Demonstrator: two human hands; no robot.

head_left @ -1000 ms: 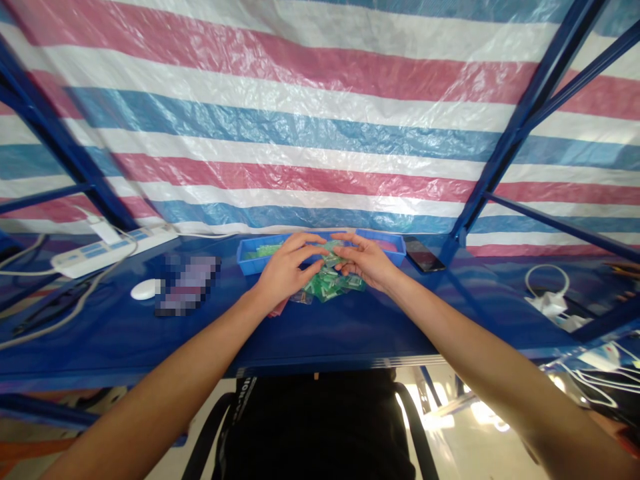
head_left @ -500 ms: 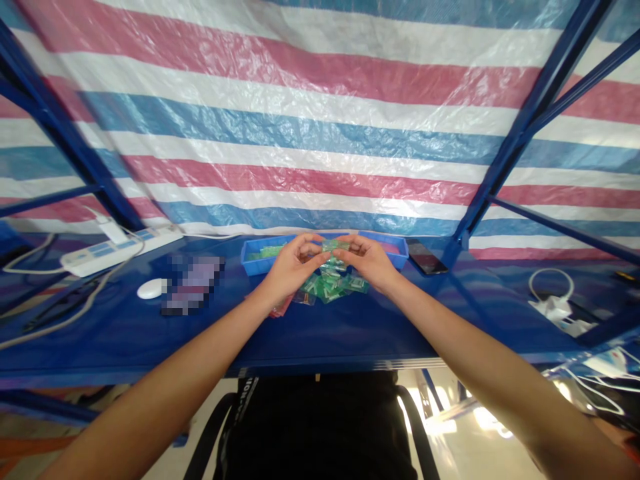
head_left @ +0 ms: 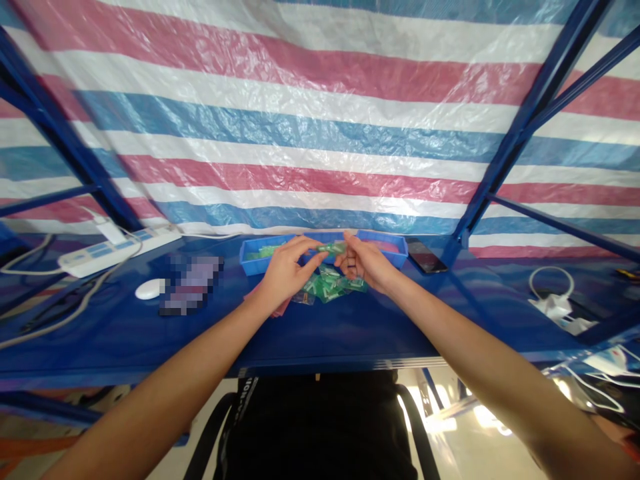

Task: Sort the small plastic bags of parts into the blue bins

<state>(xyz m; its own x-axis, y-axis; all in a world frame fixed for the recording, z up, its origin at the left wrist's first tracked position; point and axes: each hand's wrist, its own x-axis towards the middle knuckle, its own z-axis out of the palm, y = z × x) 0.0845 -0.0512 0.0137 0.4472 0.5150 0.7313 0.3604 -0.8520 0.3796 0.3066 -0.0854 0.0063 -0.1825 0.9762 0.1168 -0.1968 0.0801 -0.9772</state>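
Head view: small green packet point(head_left: 330, 249)

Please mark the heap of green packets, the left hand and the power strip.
Heap of green packets point(head_left: 331, 285), head view: its middle.
Left hand point(head_left: 285, 268), head view: back of the hand.
Power strip point(head_left: 111, 251), head view: top face.

**Striped sheeting point(head_left: 310, 133) backs a blue desk point(head_left: 340, 339)**

The crinkled sheeting runs in red, white and blue bands, its surface shiny. Dark blue metal posts point(head_left: 506, 160) slant at either side, with thinner bars point(head_left: 555, 225) branching off. Below the desk's front edge, a pale floor point(head_left: 465, 447) carries bright patches of light point(head_left: 440, 423).
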